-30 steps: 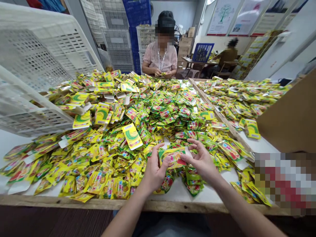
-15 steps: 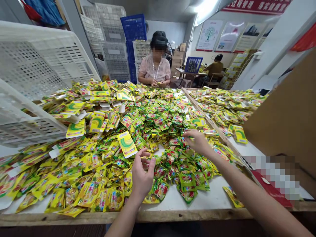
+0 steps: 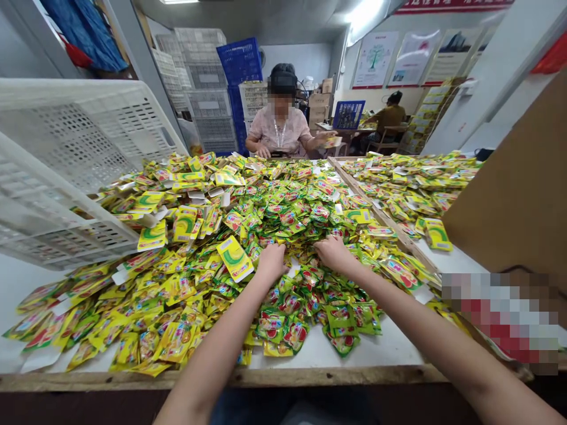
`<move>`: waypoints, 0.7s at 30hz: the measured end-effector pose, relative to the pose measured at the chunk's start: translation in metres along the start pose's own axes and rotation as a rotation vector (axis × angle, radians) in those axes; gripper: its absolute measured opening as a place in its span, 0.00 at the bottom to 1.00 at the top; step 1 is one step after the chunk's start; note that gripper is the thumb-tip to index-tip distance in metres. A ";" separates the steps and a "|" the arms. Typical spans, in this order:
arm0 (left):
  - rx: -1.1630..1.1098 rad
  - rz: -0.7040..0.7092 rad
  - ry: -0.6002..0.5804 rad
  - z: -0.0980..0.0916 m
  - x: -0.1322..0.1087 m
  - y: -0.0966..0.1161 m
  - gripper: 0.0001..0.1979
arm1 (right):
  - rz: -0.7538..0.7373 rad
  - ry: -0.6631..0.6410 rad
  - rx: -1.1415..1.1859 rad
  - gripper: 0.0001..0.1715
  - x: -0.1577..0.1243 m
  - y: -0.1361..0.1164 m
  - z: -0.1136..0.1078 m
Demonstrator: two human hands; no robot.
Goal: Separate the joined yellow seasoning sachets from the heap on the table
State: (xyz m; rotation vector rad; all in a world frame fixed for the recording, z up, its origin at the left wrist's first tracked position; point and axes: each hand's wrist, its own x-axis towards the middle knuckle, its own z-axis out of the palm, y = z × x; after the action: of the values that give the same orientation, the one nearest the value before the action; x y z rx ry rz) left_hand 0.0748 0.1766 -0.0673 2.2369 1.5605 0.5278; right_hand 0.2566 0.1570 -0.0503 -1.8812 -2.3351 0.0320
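The left hand (image 3: 272, 261) has moved level with the right hand (image 3: 333, 252) (both curled, grips unclear), among packets (image 3: 290, 219) probably light, slippery, best edge-pinched.

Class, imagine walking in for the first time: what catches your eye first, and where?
A great heap of green and yellow sachets sprawls across the white tabletop, the left hand and right hand at its middle. Next, a white perforated crate looms at the left. Beyond the heap, a co-worker faces this way.
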 end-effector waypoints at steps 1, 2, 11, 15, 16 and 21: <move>-0.011 -0.005 -0.003 0.003 0.002 0.002 0.11 | -0.004 0.045 0.043 0.13 -0.005 0.001 -0.003; -0.030 -0.008 0.001 0.005 0.003 0.004 0.11 | -0.006 0.094 0.090 0.15 -0.011 0.003 -0.005; -0.512 -0.048 0.230 -0.026 -0.031 0.014 0.11 | -0.027 0.399 0.628 0.18 -0.061 -0.003 -0.012; -0.849 -0.112 0.199 -0.020 -0.061 0.028 0.12 | 0.093 0.536 1.116 0.12 -0.075 -0.028 -0.004; -0.990 -0.133 0.175 -0.017 -0.067 0.031 0.13 | 0.167 0.551 1.275 0.16 -0.076 -0.034 -0.002; -1.363 -0.200 0.189 0.000 -0.079 0.040 0.21 | 0.466 0.493 1.641 0.28 -0.076 -0.053 0.011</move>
State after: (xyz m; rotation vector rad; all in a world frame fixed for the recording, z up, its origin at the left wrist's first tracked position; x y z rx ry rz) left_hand 0.0818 0.0888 -0.0551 0.9889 0.9155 1.2556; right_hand 0.2200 0.0720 -0.0631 -1.1413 -0.7695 1.0039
